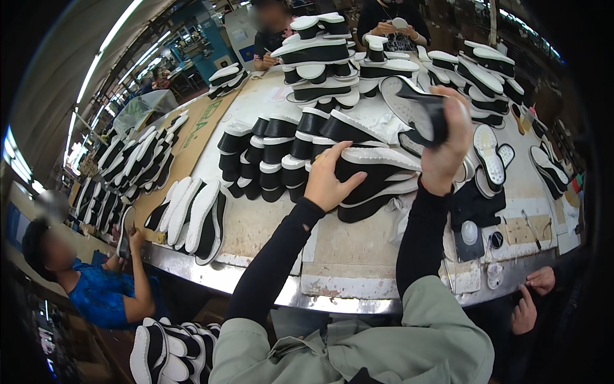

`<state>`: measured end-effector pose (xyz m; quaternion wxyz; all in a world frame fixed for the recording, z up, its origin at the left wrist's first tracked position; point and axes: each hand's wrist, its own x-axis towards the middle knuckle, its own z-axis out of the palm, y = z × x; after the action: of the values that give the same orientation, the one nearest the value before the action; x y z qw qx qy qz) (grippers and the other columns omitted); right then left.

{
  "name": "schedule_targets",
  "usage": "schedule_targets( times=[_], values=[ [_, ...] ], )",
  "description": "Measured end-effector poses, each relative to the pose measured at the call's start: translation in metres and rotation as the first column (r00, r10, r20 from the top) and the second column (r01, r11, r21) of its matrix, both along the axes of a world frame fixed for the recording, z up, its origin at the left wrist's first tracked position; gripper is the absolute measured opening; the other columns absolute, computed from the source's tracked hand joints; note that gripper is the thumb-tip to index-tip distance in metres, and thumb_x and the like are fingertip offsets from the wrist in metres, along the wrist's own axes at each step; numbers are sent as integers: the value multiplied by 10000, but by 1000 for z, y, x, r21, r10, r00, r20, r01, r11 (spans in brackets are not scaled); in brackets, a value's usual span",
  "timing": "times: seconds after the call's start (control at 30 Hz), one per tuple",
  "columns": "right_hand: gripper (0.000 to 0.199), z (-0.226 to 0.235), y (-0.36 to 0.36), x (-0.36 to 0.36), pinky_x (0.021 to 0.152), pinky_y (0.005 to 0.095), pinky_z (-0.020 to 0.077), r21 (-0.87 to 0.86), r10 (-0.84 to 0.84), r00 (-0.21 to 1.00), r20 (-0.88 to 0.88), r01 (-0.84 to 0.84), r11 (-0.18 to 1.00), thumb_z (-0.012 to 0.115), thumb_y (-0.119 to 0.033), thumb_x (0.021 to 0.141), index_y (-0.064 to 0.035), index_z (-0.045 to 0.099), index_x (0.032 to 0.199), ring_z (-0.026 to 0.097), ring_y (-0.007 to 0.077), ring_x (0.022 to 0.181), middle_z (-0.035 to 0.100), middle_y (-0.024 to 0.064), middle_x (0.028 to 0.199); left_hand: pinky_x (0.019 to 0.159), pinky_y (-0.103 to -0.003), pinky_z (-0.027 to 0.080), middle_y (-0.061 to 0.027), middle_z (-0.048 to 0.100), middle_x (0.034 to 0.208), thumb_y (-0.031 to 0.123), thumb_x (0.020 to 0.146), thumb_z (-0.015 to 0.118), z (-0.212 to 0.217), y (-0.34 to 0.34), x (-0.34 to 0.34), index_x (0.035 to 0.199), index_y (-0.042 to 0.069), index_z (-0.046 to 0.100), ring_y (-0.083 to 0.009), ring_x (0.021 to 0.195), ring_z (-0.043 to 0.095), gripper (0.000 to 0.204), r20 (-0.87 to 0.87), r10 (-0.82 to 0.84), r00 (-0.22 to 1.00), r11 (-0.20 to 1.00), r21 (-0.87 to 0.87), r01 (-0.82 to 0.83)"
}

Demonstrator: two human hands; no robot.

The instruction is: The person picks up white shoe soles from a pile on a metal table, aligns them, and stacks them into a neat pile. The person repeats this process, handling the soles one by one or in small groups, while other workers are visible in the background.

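Observation:
My left hand (327, 182) is on the left end of a black wedge shoe sole (377, 157) with a white top. Its thumb lies along the near side and its index finger over the top edge, with the other fingers partly hidden. This sole tops a small stack on the table in front of me. Raised to the right of the stack, my right hand (450, 142) is closed around another black wedge sole (427, 115), tilted, with its pale inner face showing. Motion blurs this hand a little. Rows of stacked black-and-white soles (272, 150) stand just beyond my left hand.
Taller sole piles (316, 61) rise at the far side, where two people sit. More soles (198, 214) lie left, near a person in blue (105, 291). A black cloth (476, 201), a white-domed container (470, 233) and another person's hands (531, 301) are at right.

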<state>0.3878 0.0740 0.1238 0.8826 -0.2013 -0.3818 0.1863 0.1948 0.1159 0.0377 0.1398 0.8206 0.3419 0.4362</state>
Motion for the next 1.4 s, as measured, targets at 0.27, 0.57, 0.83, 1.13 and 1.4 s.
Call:
schedule_targets(
  times=[0.27, 0.57, 0.83, 1.13, 1.4],
  values=[
    [807, 8, -13, 22, 1050, 727, 108, 130, 113, 834, -541, -50, 990, 497, -546, 808, -12, 357, 1396, 227, 458, 1364, 293, 239, 1464, 757, -315, 503, -149, 675, 948, 182, 696, 779, 16, -15, 20, 1006, 17, 641, -273, 833, 661, 378, 74, 47, 996, 990, 129, -56],
    [648, -27, 10, -24, 1102, 614, 168, 426, 987, 132, 93, -901, 81, 430, -500, 901, -17, 451, 1333, 269, 446, 1353, 399, 250, 1399, 807, -253, 492, -84, 649, 1013, 146, 888, 609, 4, -149, -104, 1121, 11, 566, -141, 888, 630, 274, 766, 432, 477, 796, -572, 197],
    [530, -86, 0, -185, 1100, 461, 244, -303, 881, 171, 442, -896, 326, 572, -476, 748, 3, 581, 974, 479, 327, 1171, 578, 171, 1081, 635, -365, 579, -108, 694, 944, 503, 960, 371, -102, -255, -251, 1180, 80, 579, -233, 729, 684, 520, 609, 784, 117, 419, -659, 624],
    [447, -103, -15, -172, 1052, 404, 330, -773, 858, -126, 497, -512, 373, 741, -218, 704, -52, 657, 1111, 372, 355, 1335, 439, 231, 1389, 817, -427, 535, -66, 642, 1102, 544, 936, 457, -92, -253, -226, 1211, 84, 532, -195, 977, 637, 541, 581, 793, 182, 527, -805, 274],
    [619, -123, -22, -172, 920, 284, 434, -749, 760, -72, 645, -254, 612, 682, -19, 646, 0, 552, 1252, 596, 193, 1025, 637, 161, 1132, 721, -382, 571, -78, 659, 1035, 555, 941, 435, -95, -252, -229, 1159, 58, 569, -181, 885, 661, 559, 597, 757, 265, 549, -802, 237]
  ],
)
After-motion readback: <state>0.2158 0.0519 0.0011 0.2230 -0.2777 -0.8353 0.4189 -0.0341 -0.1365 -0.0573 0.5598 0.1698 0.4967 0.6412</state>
